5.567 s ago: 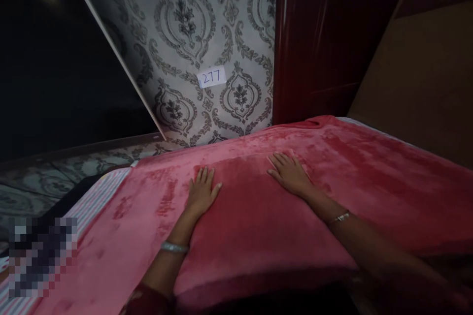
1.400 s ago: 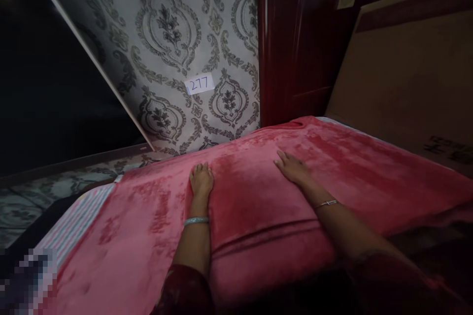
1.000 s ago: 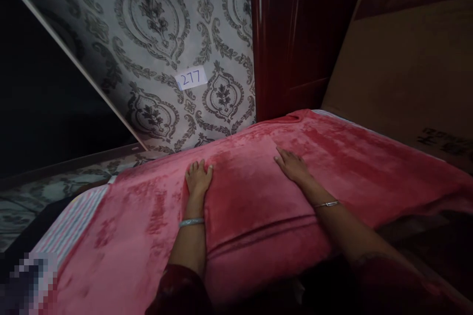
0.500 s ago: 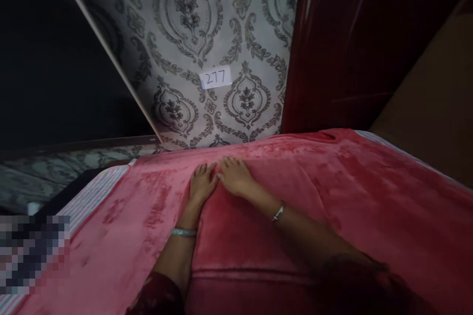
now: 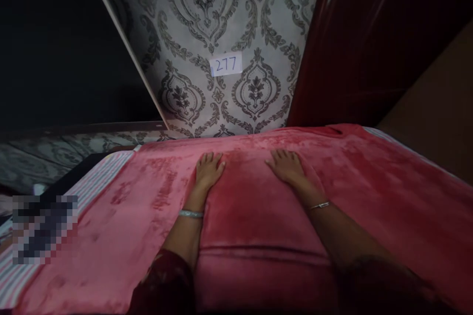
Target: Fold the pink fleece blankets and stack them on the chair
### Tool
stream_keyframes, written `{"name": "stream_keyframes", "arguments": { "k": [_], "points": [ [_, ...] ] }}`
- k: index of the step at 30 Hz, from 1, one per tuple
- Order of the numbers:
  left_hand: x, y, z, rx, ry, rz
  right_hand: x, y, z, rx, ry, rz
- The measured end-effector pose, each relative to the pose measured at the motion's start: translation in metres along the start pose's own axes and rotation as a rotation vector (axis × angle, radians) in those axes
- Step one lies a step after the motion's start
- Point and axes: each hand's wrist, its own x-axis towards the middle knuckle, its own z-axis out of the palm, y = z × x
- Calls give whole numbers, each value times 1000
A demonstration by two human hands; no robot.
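Nearest are 2 dark maroon sleeves [image 5: 162, 283], with the forearms reaching forward from them; between the forearms a folded red plush cloth [image 5: 254, 197] lies flat in the middle of a pink-red plush blanket [image 5: 121, 241], 2 dark parallel lines [image 5: 266, 252] crossing its nearer part; a pale bangle [image 5: 190, 213] circles the left wrist, and a thin silver-coloured bracelet [image 5: 319, 205] the right.

Farther on, the left hand [image 5: 209, 169] rests palm down at the cloth's far left corner, its thumb pointing inward; the right hand [image 5: 287, 165] rests palm down near the far right corner, well apart from the left; the fingers of both are extended and a little spread, pressed to the fabric and clamped on nothing.

A striped sheet [image 5: 98, 177] shows along the blanket's left edge; beyond the blanket stand a large black screen [image 5: 66, 49] at left, a glossy dark-red panel [image 5: 362, 49] at right and, beside it, a brown cardboard box [image 5: 443, 108]; between screen and panel, damask wallpaper [image 5: 255, 91] carries a white paper label [image 5: 226, 64] handwritten "277".
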Motion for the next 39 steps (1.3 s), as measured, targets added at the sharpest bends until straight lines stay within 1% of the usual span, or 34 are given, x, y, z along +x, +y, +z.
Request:
{"name": "stream_keyframes", "arguments": {
  "k": [3, 5, 7, 8, 9, 10, 12, 13, 14, 16, 18, 19, 21, 23, 28, 32, 34, 36, 37, 39],
  "points": [
    [0, 1, -2, -12, 5, 13, -22, 37, -1, 94, -19, 190],
    [-1, 2, -3, -25, 22, 28, -39, 52, -5, 160, -31, 293],
    [-2, 5, -8, -37, 42, 38, -55, 54, -14, 163, 17, 361],
    [-4, 7, -12, -40, 55, 36, -63, 47, -19, 143, 64, 367],
    [-7, 11, -16, -43, 68, 33, -71, 36, -25, 119, 115, 342],
    [-11, 14, -22, -43, 78, 37, -79, 21, -31, 99, 160, 284],
    [-26, 21, -32, -39, 92, 83, -96, -22, -37, 86, 199, 79],
    [-37, 25, -35, -37, 95, 130, -105, -45, -36, 94, 184, -35],
    [-50, 27, -36, -33, 94, 188, -115, -69, -33, 99, 164, -132],
    [-79, 29, -32, -16, 70, 267, -133, -108, -21, 98, 121, -247],
    [-105, 27, -22, 13, 34, 269, -147, -131, -7, 89, 78, -291],
    [-116, 25, -17, 28, 19, 254, -151, -134, 0, 84, 68, -298],
    [-129, 21, -7, 45, 12, 230, -156, -127, 9, 75, 69, -292],
    [-132, 18, -2, 43, 16, 228, -158, -105, 12, 53, 83, -247],
    [-127, 17, -3, 29, 20, 241, -175, -31, 10, -60, 113, 23],
    [-127, 16, -2, 31, 29, 238, -197, 11, 22, -66, 166, 174],
    [-127, 15, -1, 36, 26, 231, -205, 27, 26, -24, 164, 208],
    [-127, 15, -1, 42, 19, 228, -208, 39, 26, 14, 139, 230],
    [-127, 16, -1, 45, 17, 227, -207, 43, 22, 26, 140, 236],
    [-127, 16, -1, 49, 15, 227, -200, 42, 11, 43, 192, 223]
  ]
}}
